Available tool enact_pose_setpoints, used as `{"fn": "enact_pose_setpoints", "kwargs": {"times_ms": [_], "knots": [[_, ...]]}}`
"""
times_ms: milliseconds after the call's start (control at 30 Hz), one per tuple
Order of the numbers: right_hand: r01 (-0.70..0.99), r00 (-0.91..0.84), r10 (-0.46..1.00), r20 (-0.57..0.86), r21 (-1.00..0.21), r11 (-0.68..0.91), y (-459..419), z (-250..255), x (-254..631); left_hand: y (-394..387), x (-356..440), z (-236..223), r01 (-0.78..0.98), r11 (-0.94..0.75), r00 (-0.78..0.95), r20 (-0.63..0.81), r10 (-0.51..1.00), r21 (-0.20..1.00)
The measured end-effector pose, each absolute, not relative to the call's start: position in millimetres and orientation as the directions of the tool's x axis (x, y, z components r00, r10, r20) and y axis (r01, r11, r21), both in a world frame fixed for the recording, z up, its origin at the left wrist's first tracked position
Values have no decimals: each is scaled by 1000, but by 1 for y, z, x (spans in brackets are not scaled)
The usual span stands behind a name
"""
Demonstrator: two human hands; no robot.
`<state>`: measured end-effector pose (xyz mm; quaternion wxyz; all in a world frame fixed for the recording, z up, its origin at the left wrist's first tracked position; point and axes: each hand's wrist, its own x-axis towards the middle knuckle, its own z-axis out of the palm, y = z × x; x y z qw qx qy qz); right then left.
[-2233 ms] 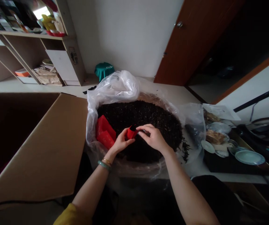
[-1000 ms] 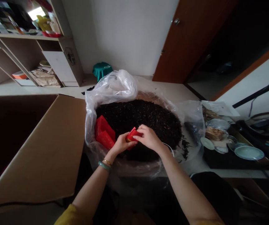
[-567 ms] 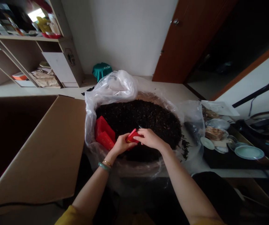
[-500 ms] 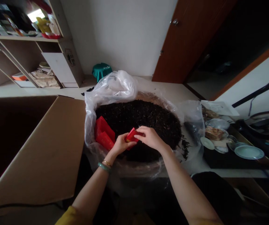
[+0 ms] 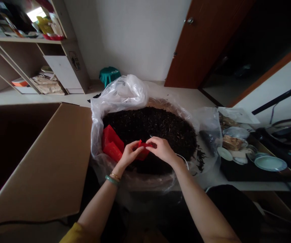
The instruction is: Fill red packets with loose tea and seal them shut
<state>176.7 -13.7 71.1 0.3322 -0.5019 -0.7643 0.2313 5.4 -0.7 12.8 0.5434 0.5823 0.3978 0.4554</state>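
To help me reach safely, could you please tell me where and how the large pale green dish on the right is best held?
Probably pinch the pale green dish by its near rim, right hand coming from the person's side: it lies open side up, looks wide and shallow, and dark surface shows along that rim, while a smaller dish lies leftward.

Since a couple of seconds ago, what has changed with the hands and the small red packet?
The left hand has shifted up from the side of the small red packet to its top edge. The right hand, earlier at the open mouth where dark contents showed, now pinches that edge too; the contents no longer show. The larger red packaging, dark heap and cardboard box stayed put.
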Motion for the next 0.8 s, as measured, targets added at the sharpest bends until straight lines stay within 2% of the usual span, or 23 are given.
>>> {"fn": "enact_pose_setpoints", "kwargs": {"times_ms": [67, 133, 367, 600, 700, 800], "knots": [[569, -134, 926, 352, -738, 363, -13, 60, 172, -1, 6, 14, -107, -34, 252, 61, 966, 994], [523, -29, 932, 362, -789, 323, -12, 51, 169, -1, 5, 17, -169, 21, 242, 21, 970, 985], [363, -1, 988, 155, -920, 145, -14, 42, 166, -3, 6, 21, -265, 99, 233, -36, 972, 959], [314, -5, 994, 107, -944, 103, -11, 40, 165, 0, 6, 17, -295, 94, 73, -76, 994, 951], [262, 26, 996, 83, -962, 74, -12, 38, 163, 1, 4, 15, -321, 110, 70, -92, 993, 940], [221, 84, 987, 138, -968, 117, -15, 35, 160, 1, 3, 16, -344, 119, 110, -86, 990, 932]]}}
